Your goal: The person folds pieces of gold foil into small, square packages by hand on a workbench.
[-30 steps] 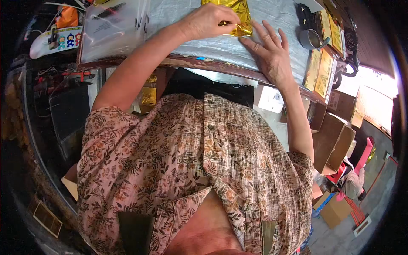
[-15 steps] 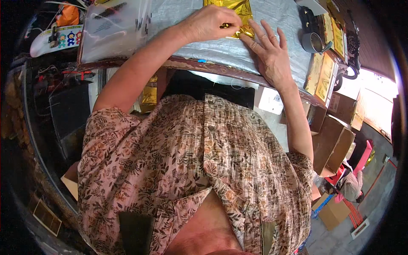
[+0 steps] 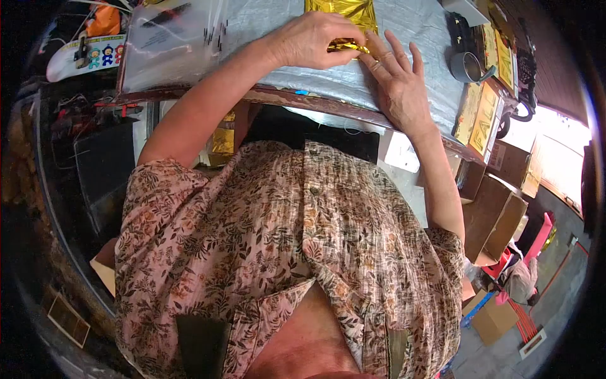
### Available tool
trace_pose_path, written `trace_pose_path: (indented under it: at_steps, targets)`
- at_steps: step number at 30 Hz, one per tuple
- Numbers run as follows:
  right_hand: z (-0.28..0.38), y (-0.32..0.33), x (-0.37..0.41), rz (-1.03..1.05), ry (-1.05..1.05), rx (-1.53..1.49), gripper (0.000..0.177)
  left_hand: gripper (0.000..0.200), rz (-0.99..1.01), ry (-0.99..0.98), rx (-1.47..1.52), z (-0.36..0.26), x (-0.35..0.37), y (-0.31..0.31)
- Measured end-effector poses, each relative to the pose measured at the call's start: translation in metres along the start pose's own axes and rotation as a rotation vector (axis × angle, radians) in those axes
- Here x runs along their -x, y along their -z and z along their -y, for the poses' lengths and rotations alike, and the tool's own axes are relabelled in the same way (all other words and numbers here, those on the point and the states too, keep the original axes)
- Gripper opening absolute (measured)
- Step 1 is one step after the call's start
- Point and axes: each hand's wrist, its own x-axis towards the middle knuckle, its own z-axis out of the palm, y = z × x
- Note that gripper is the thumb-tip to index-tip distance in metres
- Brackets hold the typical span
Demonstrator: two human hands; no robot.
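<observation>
A shiny gold foil sheet (image 3: 351, 12) lies on the silvery covered worktable (image 3: 303, 76) at the top of the view. My left hand (image 3: 315, 41) is curled over its near edge, thumb and fingers closed around a crumpled fold of the foil. Just to the right, my right hand (image 3: 402, 82) rests palm down with its fingers spread. Its thumb side touches or nearly touches the foil's near right corner. My left hand's fingertips are partly hidden by the hand itself.
Clear plastic sheets (image 3: 167, 54) cover the table's left part. A grey mug (image 3: 466, 67) stands on the right, beside a yellow lettered box (image 3: 483, 114). The table's brown front edge (image 3: 278, 96) runs below my forearms. Cardboard boxes (image 3: 499, 218) stand at the lower right.
My left hand has shifted slightly towards me, and more crumpled foil shows under its fingers. My right hand has moved a little; its fingers remain spread.
</observation>
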Motion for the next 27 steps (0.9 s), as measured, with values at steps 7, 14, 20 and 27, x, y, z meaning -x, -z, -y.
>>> trace_pose_path:
  at_steps: [7, 14, 20, 27]
  targets:
    - [-0.004, -0.006, 0.006, -0.008, -0.007, -0.101, 0.067, 0.021, 0.067, -0.047, -0.016, -0.003, 0.0, 0.004]
    - [-0.013, 0.0, 0.011, 0.015, 0.006, -0.166, 0.062, 0.021, 0.069, -0.025, -0.037, -0.005, 0.002, 0.001]
    - [-0.015, 0.002, 0.007, -0.071, 0.031, -0.236, 0.046, 0.02, 0.131, 0.017, -0.034, -0.008, 0.002, 0.003]
    - [-0.021, -0.008, -0.014, -0.192, -0.081, -0.498, 0.029, 0.026, 0.094, -0.021, 0.015, -0.003, 0.004, 0.004]
